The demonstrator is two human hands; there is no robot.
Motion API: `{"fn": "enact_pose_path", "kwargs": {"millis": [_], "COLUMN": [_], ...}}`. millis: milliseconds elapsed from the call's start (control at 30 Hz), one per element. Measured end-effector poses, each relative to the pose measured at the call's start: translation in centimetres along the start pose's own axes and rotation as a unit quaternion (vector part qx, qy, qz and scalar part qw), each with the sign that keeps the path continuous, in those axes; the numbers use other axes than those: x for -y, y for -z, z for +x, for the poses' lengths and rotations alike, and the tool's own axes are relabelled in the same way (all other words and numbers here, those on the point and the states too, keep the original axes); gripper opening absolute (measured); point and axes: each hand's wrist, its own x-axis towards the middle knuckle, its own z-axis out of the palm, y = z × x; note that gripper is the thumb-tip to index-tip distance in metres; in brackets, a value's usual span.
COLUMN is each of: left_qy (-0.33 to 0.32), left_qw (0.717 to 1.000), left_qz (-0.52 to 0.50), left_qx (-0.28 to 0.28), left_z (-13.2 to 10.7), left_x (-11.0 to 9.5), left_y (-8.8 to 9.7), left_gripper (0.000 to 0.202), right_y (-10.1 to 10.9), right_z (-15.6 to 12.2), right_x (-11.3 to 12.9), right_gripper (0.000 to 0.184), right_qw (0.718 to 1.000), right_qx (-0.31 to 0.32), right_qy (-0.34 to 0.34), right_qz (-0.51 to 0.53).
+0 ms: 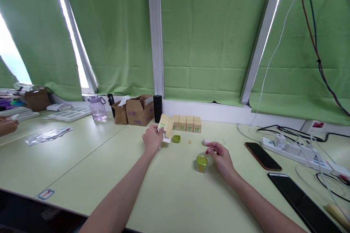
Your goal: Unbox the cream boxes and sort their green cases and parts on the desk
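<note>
My left hand (153, 139) is closed on a small cardboard box (168, 128) with its flaps raised; a white part shows beneath it. Just right of that box lie a small green square container (176, 138) and a tiny yellow piece (189, 141). My right hand (222, 159) hovers over the table, fingers loosely curled and apart, with nothing visible in them. Beside it stands a small clear jar with a green lid (201, 164) that has a loop on top. A pale pink item (206, 141) and a clear, ring-like piece (220, 141) sit beyond my right fingertips.
Several small cardboard boxes (186, 123) line up at the back, near a black cylinder (158, 109) and larger cartons (139, 111). Two phones (263, 156) and a power strip (296, 153) with cables lie right. A purple bottle (97, 108) and another person's hand (8, 125) are left.
</note>
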Motion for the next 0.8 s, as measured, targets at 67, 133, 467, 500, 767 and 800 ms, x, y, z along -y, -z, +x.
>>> {"fn": "enact_pose_path", "kwargs": {"millis": [67,133,467,500,767,800], "left_qy": [-0.007,-0.021,-0.076,-0.077,-0.075,-0.073], "left_qw": [0.999,0.998,0.987,0.986,0.984,0.983], "left_qz": [0.035,0.064,0.139,0.143,0.162,0.166], "left_qx": [0.001,0.003,0.025,0.024,-0.003,-0.009], "left_z": [0.0,-0.2,-1.0,-1.0,-1.1,-1.1], "left_x": [0.3,0.4,0.2,0.3,0.6,0.7], "left_y": [-0.1,-0.2,-0.7,-0.8,-0.9,-0.9], "left_gripper": [0.02,0.021,0.03,0.03,0.028,0.028], "right_y": [0.0,0.0,0.0,0.0,-0.1,-0.1], "right_z": [0.1,0.1,0.1,0.0,0.0,0.0], "right_x": [-0.2,-0.3,-0.6,-0.6,-0.5,-0.5], "right_gripper": [0.039,0.039,0.04,0.04,0.04,0.04], "right_qw": [1.0,1.0,1.0,1.0,1.0,1.0], "right_qx": [0.001,0.001,0.005,0.006,0.013,0.012], "right_qy": [0.001,0.001,-0.007,-0.008,-0.006,-0.006], "right_qz": [-0.005,-0.007,-0.015,-0.015,-0.013,-0.014]}}
